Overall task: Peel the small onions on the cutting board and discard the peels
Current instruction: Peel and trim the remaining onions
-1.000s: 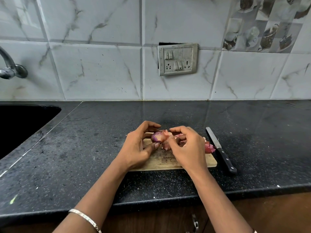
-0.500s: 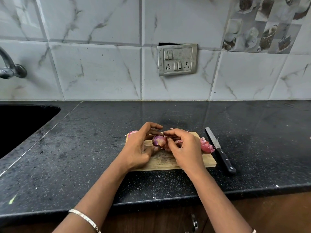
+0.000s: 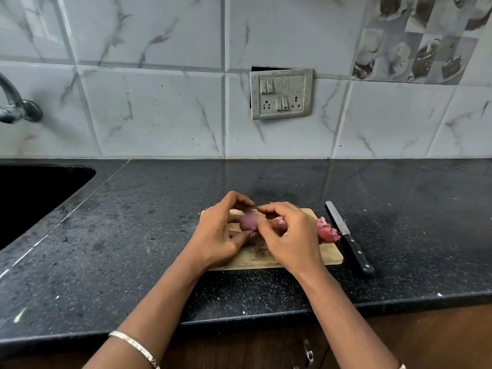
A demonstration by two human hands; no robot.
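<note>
Gripping onion (image 3: 248, 222), both hands (image 3: 221, 235) curled

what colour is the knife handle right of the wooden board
Black, on the steel-bladed kitchen knife; it shows best in the head view.

- Small onion (image 3: 249, 222): round, purple-pink and blurred, held between the fingers of the left hand (image 3: 218, 235) and right hand (image 3: 292, 241) over the middle of the cutting board (image 3: 330, 255).
- Peels (image 3: 327, 231): crumpled pink heap at the board's right edge.
- Cutting board: pale wooden rectangle lying flat, with dark specks near its centre.
</note>
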